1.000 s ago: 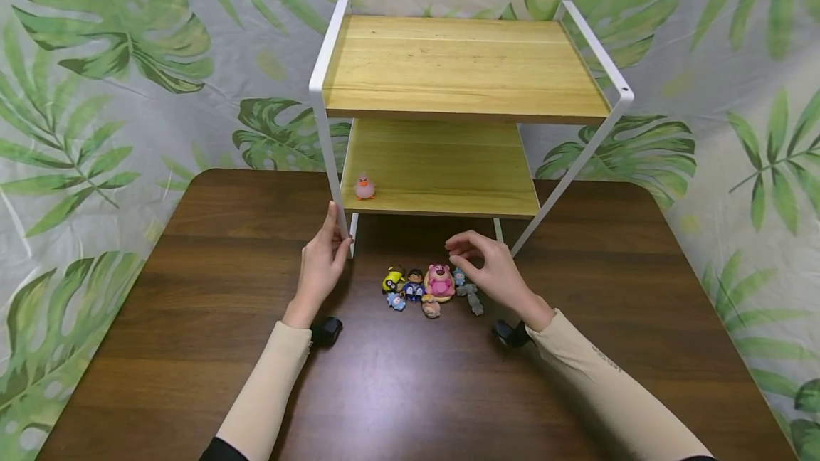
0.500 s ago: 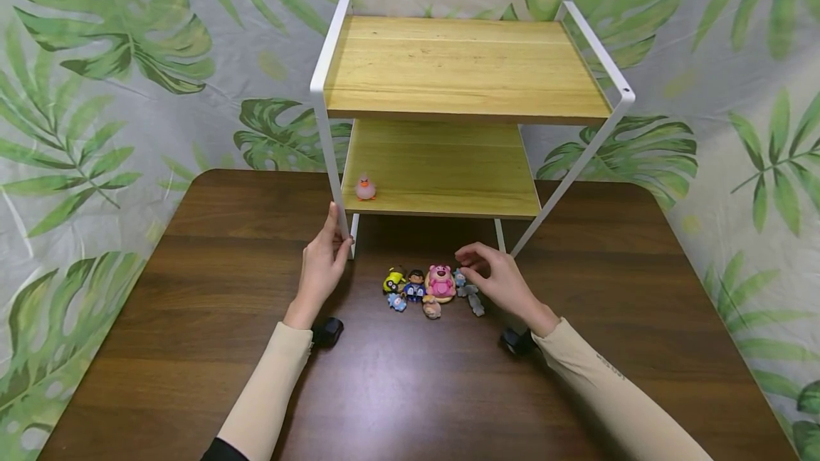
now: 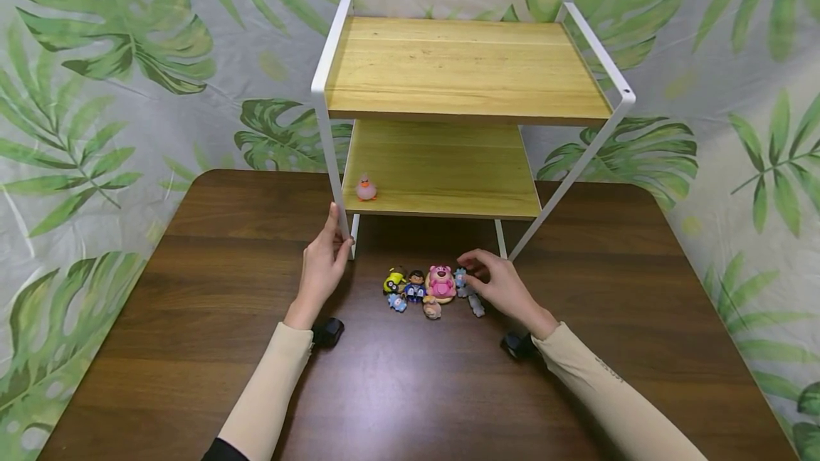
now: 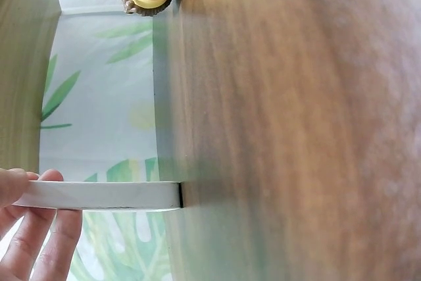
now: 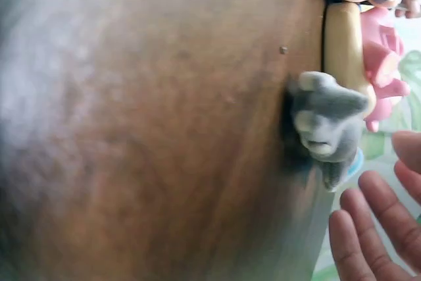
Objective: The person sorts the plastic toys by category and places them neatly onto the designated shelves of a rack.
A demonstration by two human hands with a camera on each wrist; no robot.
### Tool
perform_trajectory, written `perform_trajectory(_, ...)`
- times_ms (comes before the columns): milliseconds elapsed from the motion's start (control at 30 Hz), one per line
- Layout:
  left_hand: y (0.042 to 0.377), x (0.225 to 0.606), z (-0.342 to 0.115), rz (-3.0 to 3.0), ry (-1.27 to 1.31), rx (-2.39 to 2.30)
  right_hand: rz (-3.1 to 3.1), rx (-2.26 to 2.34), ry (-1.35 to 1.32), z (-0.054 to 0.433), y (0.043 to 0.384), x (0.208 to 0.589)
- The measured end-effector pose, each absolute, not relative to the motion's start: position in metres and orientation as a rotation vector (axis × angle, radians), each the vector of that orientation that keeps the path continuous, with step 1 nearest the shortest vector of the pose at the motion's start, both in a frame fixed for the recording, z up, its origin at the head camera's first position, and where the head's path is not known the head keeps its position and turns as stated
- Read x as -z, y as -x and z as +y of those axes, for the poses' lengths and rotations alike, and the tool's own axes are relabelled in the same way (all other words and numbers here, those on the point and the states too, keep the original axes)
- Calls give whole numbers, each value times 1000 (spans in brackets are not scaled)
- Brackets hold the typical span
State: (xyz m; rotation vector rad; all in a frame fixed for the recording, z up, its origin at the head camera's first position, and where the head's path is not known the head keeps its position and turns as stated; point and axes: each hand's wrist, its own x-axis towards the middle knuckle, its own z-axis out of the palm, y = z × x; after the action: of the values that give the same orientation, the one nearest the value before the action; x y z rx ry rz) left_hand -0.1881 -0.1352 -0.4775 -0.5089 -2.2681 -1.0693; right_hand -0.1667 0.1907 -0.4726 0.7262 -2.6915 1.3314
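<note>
My left hand grips the white front leg of a two-tier shelf, thumb on one side and fingers on the other. My right hand is at the right end of a toy cluster, thumb and fingers curved and apart, close by a small blue figure. Beside that figure lies a grey animal figure, which mostly hides it in the right wrist view. A pink bear on a tan base sits to their left. Further left are a dark-haired figure in blue and a yellow figure.
A pale pink duck stands at the left front of the lower wooden shelf, under the upper shelf board. Another small blue figure and a beige figure lie in front on the brown table.
My right hand has moved slightly right and down towards the small blue figure, its thumb now beside it. My left hand stays on the shelf leg.
</note>
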Motion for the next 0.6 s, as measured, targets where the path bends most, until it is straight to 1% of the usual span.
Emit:
perform_trajectory(233,189,479,-135,-2270,502,1057,-2764,-1294,-691,190,168,477)
perform_trajectory(600,189,478,-136,-2254,525,1085,-2778,-1248,-713,186,169,477)
